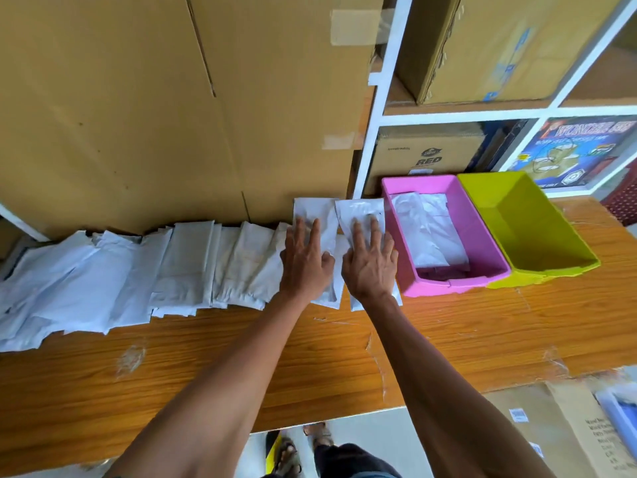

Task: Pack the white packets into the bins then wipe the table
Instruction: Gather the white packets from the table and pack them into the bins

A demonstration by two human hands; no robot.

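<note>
Packets: lying in an overlapping row, centre left of frame, long axes running away from the person. Left hand and right hand: pressing flat, fingers spread, on the rightmost two. Pink bin: sitting just right, nearer the right hand

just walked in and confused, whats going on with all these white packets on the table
A person is packing white packets into bins. The left hand and right hand each press flat on a packet at the right end of the row of packets on the wooden table. The pink bin beside them already holds some packets; the green bin next to it looks empty. Most packets remain unpacked.
</note>
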